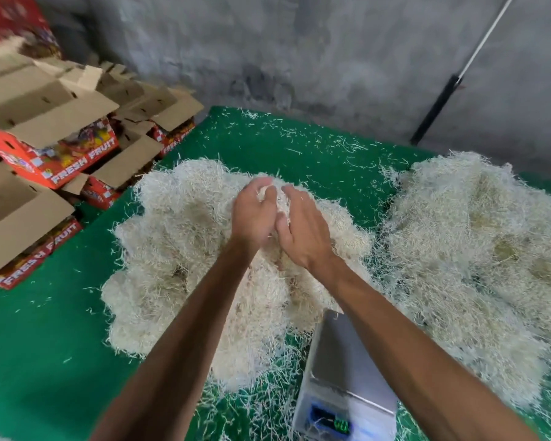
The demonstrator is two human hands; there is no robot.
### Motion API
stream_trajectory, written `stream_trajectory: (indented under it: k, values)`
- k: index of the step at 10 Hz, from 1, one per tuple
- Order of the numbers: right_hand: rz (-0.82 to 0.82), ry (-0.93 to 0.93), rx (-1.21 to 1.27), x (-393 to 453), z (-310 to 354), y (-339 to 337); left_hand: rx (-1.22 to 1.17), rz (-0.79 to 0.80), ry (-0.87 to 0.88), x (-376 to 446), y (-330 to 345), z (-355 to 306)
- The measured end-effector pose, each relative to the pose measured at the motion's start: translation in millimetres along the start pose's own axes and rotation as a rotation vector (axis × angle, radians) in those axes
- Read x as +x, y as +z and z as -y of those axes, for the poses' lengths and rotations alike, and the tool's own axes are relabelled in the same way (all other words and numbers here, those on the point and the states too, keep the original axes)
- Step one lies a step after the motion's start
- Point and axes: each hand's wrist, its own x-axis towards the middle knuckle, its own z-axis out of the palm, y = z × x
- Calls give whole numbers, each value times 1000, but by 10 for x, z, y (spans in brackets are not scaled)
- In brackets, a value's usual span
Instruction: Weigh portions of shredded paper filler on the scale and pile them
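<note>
**Both hands cupped round a clump of shredded paper above the left pile**

The green mat (39, 361) covers the floor, strewn with loose strands. At about three o'clock lies the right pile of shredded paper (477, 256), broad and low. At the centre, reaching toward nine o'clock, sits the left pile (178, 249), lumpy in outline. At ten o'clock open cartons (42, 128) printed "FRESH FRUIT" are stacked against the grey wall. At five o'clock the scale (347, 374) stands between the two piles, its steel platter bare and its display lit but unreadable. Above the left pile's far part, near twelve o'clock of centre, the left hand (252, 214) and right hand (303, 230) meet, fingers curled, clasping a small clump of shredded paper (275, 198) between them.
</note>
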Motion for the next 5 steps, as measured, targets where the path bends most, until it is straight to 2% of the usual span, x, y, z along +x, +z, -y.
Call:
stream_trajectory:
  k: [1, 2, 3, 4, 5]
  values:
    - [19, -49, 79, 228, 135, 313, 211, -55, 192, 289, -135, 110]
    - [171, -1, 80, 209, -11, 631, 610, 121, 299, 467, -207, 402]
    - [301, -18, -180, 187, -252, 702, 764, 259, 270, 497, -198, 664]
    - [325, -46, -288, 264, -330, 572, 800, 239, 303, 487, -160, 715]
    - [316, 15, -185, 287, -285, 332, 795, 136, 350, 483, -121, 608]
